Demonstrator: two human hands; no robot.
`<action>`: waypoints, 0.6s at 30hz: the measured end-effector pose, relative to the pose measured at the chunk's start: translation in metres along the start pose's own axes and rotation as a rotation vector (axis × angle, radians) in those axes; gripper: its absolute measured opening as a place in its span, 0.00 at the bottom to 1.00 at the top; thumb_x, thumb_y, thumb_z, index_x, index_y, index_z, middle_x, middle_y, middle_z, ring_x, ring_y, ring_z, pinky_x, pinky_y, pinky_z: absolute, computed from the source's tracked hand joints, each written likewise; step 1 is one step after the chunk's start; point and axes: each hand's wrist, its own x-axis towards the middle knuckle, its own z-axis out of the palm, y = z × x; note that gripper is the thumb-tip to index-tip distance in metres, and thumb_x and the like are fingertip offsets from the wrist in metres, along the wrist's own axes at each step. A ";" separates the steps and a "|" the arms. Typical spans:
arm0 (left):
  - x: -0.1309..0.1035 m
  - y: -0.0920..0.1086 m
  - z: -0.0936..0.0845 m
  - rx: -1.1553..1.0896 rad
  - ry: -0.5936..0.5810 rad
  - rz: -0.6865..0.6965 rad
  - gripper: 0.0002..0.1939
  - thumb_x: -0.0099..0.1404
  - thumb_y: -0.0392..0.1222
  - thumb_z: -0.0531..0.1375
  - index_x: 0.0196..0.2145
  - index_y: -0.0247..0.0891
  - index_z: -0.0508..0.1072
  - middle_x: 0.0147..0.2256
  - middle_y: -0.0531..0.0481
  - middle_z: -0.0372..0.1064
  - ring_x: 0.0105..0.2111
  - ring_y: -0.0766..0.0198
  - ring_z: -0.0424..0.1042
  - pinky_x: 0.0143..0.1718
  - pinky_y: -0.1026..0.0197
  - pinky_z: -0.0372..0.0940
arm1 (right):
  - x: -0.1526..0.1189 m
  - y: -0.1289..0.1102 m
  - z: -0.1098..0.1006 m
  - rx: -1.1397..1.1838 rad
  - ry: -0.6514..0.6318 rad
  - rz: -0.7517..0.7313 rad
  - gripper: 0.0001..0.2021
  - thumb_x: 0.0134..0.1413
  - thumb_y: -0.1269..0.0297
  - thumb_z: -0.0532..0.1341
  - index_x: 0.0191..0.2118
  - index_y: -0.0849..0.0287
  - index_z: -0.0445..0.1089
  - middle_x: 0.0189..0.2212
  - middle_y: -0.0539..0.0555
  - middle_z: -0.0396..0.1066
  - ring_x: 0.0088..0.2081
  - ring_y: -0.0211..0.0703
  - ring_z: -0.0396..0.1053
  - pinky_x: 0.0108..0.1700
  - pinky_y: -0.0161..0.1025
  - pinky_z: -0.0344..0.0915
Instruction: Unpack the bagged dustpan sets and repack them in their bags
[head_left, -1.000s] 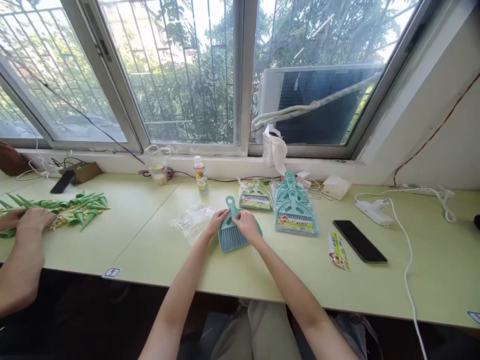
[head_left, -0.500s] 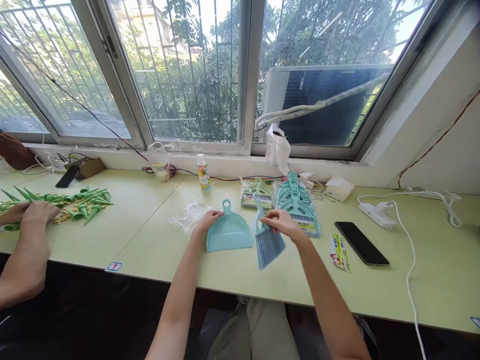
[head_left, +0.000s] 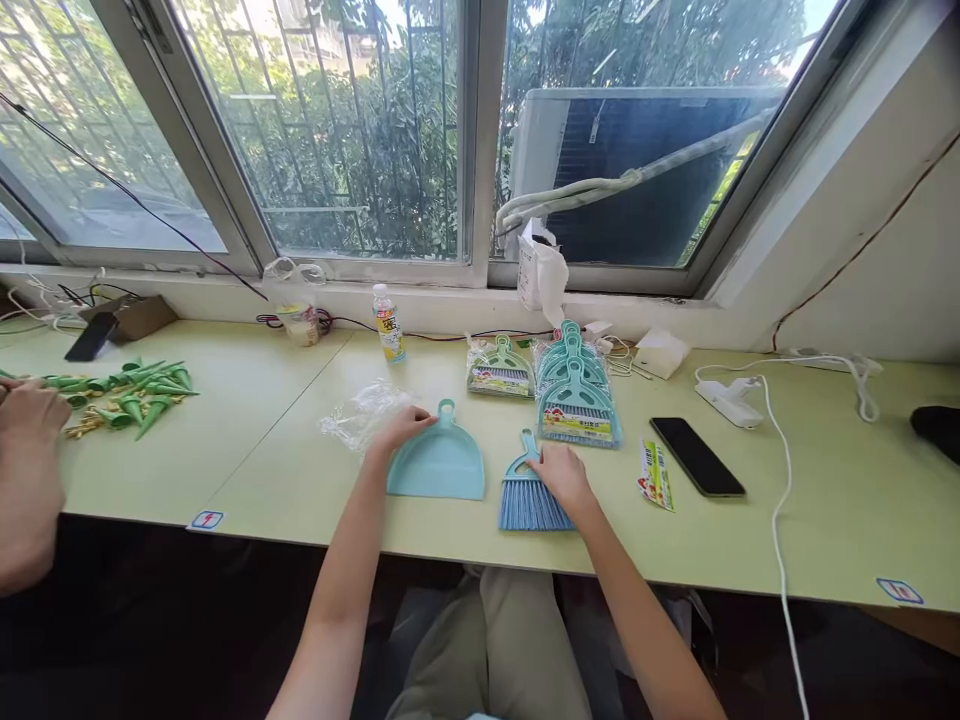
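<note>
above light olive trousers [head_left: 517, 640], a person's two bare hands work at a pale yellow-green table [head_left: 285, 490]. the right hand [head_left: 562, 475] pinches a turquoise plastic hand brush [head_left: 534, 508] at the right shoulder of its handle, thumb by the opening; its blue bristles fan toward the near edge. left of that grip, the left hand [head_left: 407, 425] reaches over the upper left rim of a plain turquoise plastic dustpan [head_left: 439, 465], whose wide mouth faces the person; whether these fingers pinch the rim or merely rest there cannot be told. brush and pan lie side by side, apart.

the step in hand appears to be handling the two pieces separately; the next move seems to call for a steady hold on the handle, bristles kept uncrushed.

right of the right grip lie a yellow-and-green printed card [head_left: 656, 475] and a black, flat phone [head_left: 697, 457]. just left of the left hand is a crumpled, clear plastic wrapper [head_left: 364, 412]; well left, a co-worker's hand [head_left: 30, 405] is near green cone-shaped pieces [head_left: 154, 395]. beyond the right grip sits a stack of wrapped turquoise brush-and-pan sets [head_left: 576, 400]; beyond the left, a yellow-labelled plastic bottle [head_left: 388, 328] and, farthest, a grey-framed window [head_left: 478, 150].
</note>
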 end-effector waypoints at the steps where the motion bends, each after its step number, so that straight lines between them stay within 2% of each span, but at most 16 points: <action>1: 0.000 0.000 0.000 -0.020 0.013 -0.018 0.22 0.56 0.60 0.57 0.18 0.39 0.72 0.19 0.52 0.64 0.20 0.65 0.60 0.24 0.62 0.51 | 0.000 0.000 0.000 0.000 0.017 0.002 0.15 0.59 0.56 0.56 0.35 0.62 0.73 0.36 0.61 0.74 0.39 0.47 0.72 0.34 0.35 0.60; 5: 0.002 0.000 0.000 -0.085 0.140 -0.065 0.27 0.61 0.62 0.50 0.22 0.38 0.73 0.20 0.49 0.66 0.21 0.63 0.63 0.27 0.61 0.57 | -0.003 0.009 -0.006 0.015 0.075 0.047 0.17 0.61 0.54 0.52 0.35 0.60 0.73 0.34 0.59 0.74 0.38 0.48 0.73 0.35 0.36 0.60; 8: 0.000 0.002 -0.003 -0.048 0.188 -0.039 0.28 0.62 0.62 0.49 0.20 0.38 0.71 0.19 0.49 0.65 0.20 0.64 0.63 0.28 0.61 0.58 | -0.006 0.018 -0.011 0.018 0.105 0.092 0.17 0.62 0.53 0.51 0.35 0.58 0.73 0.33 0.59 0.75 0.38 0.48 0.73 0.36 0.37 0.61; 11: -0.002 0.003 -0.004 -0.050 0.109 -0.013 0.25 0.59 0.63 0.53 0.20 0.38 0.71 0.19 0.50 0.65 0.20 0.65 0.61 0.26 0.61 0.56 | -0.009 0.019 -0.010 0.014 0.083 0.091 0.19 0.61 0.50 0.51 0.35 0.57 0.73 0.34 0.59 0.74 0.39 0.48 0.73 0.36 0.37 0.61; 14: -0.002 0.005 0.000 -0.033 -0.005 0.023 0.21 0.52 0.60 0.60 0.19 0.39 0.70 0.19 0.53 0.62 0.20 0.66 0.58 0.24 0.62 0.51 | -0.007 0.010 -0.001 -0.027 0.025 0.043 0.19 0.59 0.49 0.54 0.37 0.60 0.73 0.35 0.61 0.74 0.40 0.49 0.72 0.37 0.37 0.61; 18: -0.001 0.006 0.007 -0.002 -0.024 0.029 0.20 0.50 0.57 0.62 0.15 0.39 0.64 0.17 0.55 0.55 0.19 0.67 0.53 0.22 0.62 0.45 | 0.003 -0.004 0.007 -0.073 -0.033 0.009 0.16 0.57 0.54 0.57 0.38 0.62 0.73 0.37 0.63 0.74 0.41 0.49 0.72 0.37 0.37 0.61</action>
